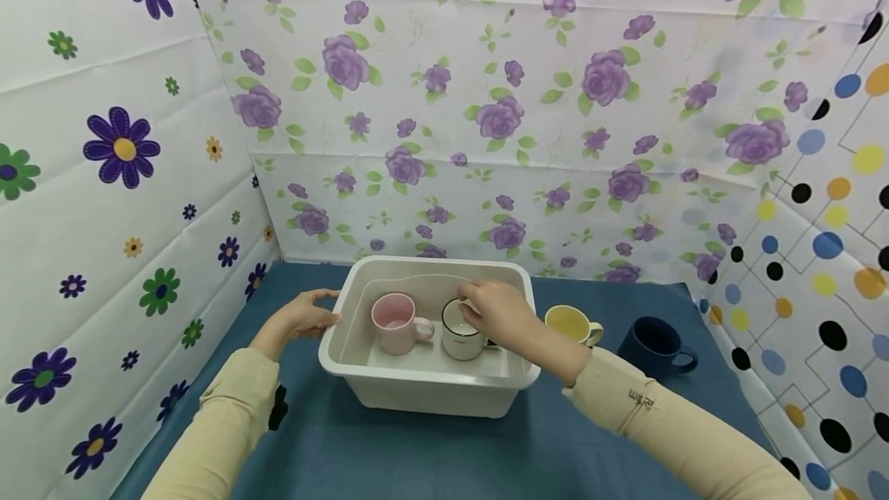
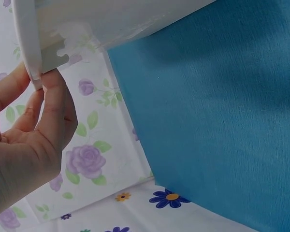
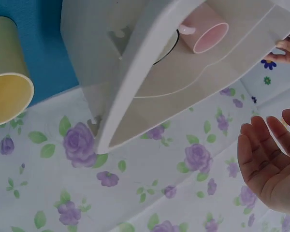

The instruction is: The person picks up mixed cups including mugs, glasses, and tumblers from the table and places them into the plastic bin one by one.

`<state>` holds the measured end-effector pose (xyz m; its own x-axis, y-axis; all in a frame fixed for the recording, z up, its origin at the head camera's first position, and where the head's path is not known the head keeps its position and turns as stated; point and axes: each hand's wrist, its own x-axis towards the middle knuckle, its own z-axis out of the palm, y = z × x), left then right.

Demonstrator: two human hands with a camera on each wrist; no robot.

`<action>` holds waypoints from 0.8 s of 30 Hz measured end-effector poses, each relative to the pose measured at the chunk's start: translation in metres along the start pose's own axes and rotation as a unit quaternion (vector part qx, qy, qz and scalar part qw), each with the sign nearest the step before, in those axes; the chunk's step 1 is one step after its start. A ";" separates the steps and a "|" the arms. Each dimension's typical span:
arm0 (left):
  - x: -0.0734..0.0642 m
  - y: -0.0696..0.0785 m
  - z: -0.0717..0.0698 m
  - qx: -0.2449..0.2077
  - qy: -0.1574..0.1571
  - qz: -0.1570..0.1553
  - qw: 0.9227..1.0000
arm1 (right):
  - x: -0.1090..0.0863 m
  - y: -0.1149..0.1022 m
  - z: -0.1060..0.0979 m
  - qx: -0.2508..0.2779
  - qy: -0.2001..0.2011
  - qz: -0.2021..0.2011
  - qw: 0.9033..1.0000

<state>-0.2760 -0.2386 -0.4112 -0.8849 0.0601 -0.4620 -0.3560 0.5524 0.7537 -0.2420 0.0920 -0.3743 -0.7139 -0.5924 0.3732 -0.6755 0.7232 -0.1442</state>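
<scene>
My left hand [image 1: 305, 316] pinches the left rim of a white plastic tub [image 1: 430, 396], thumb on one side and fingers on the other in the left wrist view. Inside the tub a pink mug [image 1: 393, 330] stands at the left, its handle turned right. To its right is a white mug [image 1: 461, 346] with a dark rim. Over that mug hovers my right hand [image 1: 501, 316], partly covering it in the head view. Seen from the right wrist, the fingers [image 3: 261, 150] are loosely bent, apart from the mug, with nothing between them.
Right of the tub, a yellow mug [image 1: 568, 322] stands on the blue cloth [image 1: 389, 454], partly behind my right forearm. Farther right is a navy mug [image 1: 649, 346], handle to the right. Flowered sheets [image 1: 430, 122] rise behind and at the left, a dotted one [image 1: 819, 268] at the right.
</scene>
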 end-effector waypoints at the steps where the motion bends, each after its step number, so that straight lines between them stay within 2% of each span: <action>1: -0.001 0.000 0.001 0.000 0.000 0.001 1.000 | -0.002 0.002 0.000 0.002 0.006 0.000 1.000; 11: -0.001 -0.003 0.008 -0.006 0.001 0.013 1.000 | -0.021 0.019 -0.004 0.005 0.055 0.022 0.998; 18: -0.003 -0.001 0.000 -0.010 0.000 0.013 1.000 | -0.026 0.030 -0.010 0.028 0.051 0.061 0.996; 24: -0.002 0.000 0.001 -0.013 -0.004 0.010 1.000 | -0.038 0.041 -0.010 0.038 0.043 0.093 0.994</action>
<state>-0.2736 -0.2378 -0.4110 -0.8896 0.0771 -0.4501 -0.3459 0.5298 0.7744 -0.2405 0.1480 -0.3852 -0.8112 -0.4172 0.4099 -0.5482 0.7864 -0.2845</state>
